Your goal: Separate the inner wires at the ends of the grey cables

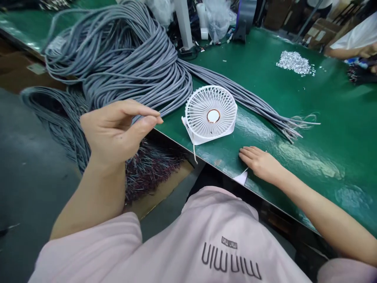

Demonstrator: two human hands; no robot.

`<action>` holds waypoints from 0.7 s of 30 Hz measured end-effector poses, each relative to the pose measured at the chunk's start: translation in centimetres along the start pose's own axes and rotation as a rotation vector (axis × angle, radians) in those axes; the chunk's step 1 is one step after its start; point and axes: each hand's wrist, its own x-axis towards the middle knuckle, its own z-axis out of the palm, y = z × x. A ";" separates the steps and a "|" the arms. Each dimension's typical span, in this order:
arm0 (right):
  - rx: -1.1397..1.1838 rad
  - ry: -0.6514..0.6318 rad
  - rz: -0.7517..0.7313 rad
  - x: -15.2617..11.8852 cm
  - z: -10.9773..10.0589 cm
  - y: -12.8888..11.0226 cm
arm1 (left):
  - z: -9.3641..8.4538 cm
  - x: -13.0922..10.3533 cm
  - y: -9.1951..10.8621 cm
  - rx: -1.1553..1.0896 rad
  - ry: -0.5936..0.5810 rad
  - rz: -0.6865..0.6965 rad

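Observation:
My left hand (118,129) is raised at the table's front edge, left of a small white fan (210,112). Its thumb and fingertips are pinched together; anything between them is too small to make out. My right hand (260,163) rests low on the green table (324,98), fingers stretched out. Beside its fingertips, a pale scrap (241,178) with a thin white strand lies at the edge. A large coil of grey cable (126,59) is heaped behind my left hand. Its bundled ends (290,127), with stripped wires showing, stretch past the fan.
A box (165,188) full of cut wires stands under the table edge, with more grey cable (55,114) hanging beside it. A pile of small silvery pieces (295,63) lies farther back. At the far right, a person's hands (369,53) handle dark parts. A post (184,25) rises behind.

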 end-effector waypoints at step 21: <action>-0.083 -0.062 0.168 3.9 -1.4 -4.1 | -0.3 -5.4 -1.7 0.008 -0.209 -0.200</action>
